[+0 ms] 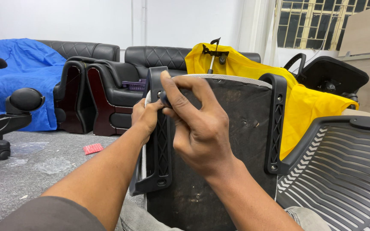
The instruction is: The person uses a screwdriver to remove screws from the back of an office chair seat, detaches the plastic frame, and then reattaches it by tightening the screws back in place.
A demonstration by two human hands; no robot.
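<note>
There is one view only, taken from the person's head and tilted a little downward and forward. It sits close over the two forearms, which rise from the bottom edge toward the middle of the frame, where the left hand point(144, 117) and the right hand point(198, 124) meet at an upturned chair seat point(232, 141). Beyond, at twelve o'clock, the view reaches black sofas point(120, 81) and a white wall point(108, 19); a barred window point(317, 21) lies at two o'clock.

Dark chair seat base point(232, 141) stands upright on edge, underside facing out, a black armrest bracket point(159, 141) mounted along its left side
</note>
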